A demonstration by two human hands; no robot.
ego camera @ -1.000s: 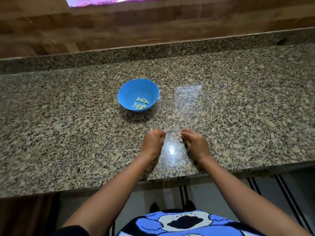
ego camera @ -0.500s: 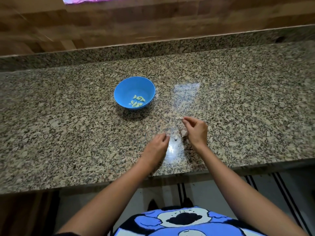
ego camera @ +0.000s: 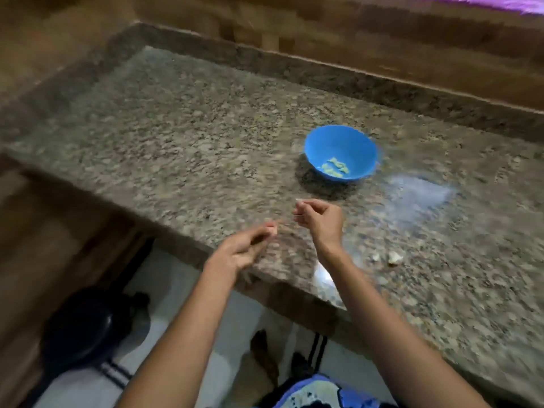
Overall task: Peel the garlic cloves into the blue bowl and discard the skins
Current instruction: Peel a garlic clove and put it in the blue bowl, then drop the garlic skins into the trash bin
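The blue bowl (ego camera: pixel 341 153) stands on the granite counter (ego camera: pixel 182 148) with several peeled garlic cloves (ego camera: pixel 335 167) inside. My left hand (ego camera: pixel 244 250) hovers over the counter's front edge and pinches a small pale piece (ego camera: pixel 271 229) at its fingertips, seemingly garlic skin. My right hand (ego camera: pixel 319 220) is lifted in front of the bowl, fingers curled, pinching a thin scrap (ego camera: pixel 298 203) between thumb and forefinger. A few pale garlic bits (ego camera: pixel 393 257) lie on the counter to the right of my right arm. The frame is blurred.
A dark round bin (ego camera: pixel 85 328) stands on the floor at lower left, below the counter's left end. A wooden wall runs behind and left of the counter. A striped mat (ego camera: pixel 319 346) lies on the floor under the counter edge.
The view has swung left and down, so the bowl now sits to the right. Both hands have lifted off the counter and moved left, leaving pale bits behind on the granite.
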